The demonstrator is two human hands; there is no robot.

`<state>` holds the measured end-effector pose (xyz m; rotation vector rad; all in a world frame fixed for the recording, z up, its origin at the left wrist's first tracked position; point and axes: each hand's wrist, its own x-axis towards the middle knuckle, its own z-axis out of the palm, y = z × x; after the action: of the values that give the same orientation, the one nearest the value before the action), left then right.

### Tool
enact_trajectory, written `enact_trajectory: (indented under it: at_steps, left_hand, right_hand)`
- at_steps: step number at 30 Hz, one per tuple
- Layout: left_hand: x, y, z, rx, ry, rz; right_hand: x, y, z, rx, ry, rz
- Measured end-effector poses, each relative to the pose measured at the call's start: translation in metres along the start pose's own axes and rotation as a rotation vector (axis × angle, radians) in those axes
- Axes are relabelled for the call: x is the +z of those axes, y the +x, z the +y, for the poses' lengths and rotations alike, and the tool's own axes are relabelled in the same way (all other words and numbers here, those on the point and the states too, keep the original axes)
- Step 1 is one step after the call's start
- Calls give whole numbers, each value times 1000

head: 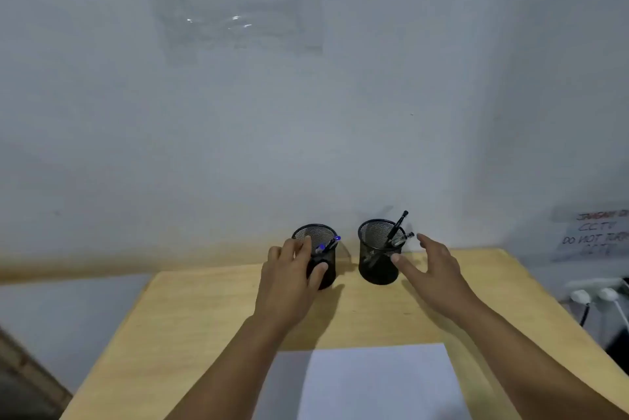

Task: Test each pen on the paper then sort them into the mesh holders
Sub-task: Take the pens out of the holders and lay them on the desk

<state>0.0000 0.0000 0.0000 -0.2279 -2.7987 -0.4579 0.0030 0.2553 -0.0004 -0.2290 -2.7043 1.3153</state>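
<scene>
The left hand (292,278) curled around the left mesh holder (318,254) of blue pens, while the right hand (432,270), fingers spread and holding nothing, touched the right mesh holder (377,251).

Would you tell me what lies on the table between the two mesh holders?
Nothing: in the head view, only a narrow strip of bare wooden table separates the left mesh holder from the right mesh holder.

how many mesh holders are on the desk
2. The left holder stands at the desk's far edge with the left hand curled round it; the right holder stands beside it, the right hand's thumb touching it.
</scene>
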Motion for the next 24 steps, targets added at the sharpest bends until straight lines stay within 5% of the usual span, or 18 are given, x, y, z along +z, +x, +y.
enact_trajectory:
  at_steps: [12, 24]
  left_hand:
    - [21, 44, 19, 53, 15, 96]
    - [33, 53, 12, 83, -127, 164]
  right_hand:
    - [23, 48, -5, -78, 8, 78]
    - [43, 79, -13, 127, 453, 185]
